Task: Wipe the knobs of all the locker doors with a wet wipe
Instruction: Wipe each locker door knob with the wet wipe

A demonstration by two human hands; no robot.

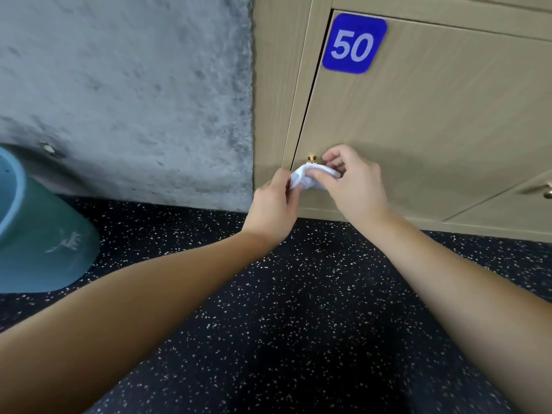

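just below the gold knob [312, 158] of locker door [418, 121] 50, your left hand [276, 204] and right hand [354, 180] both pinch the crumpled white wet wipe [304, 177] between them, near the speckled floor [283, 324].

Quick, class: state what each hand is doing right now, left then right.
Left hand: fingers pinch the left end of the wet wipe.
Right hand: fingers pinch the wipe's right end, just below the knob.
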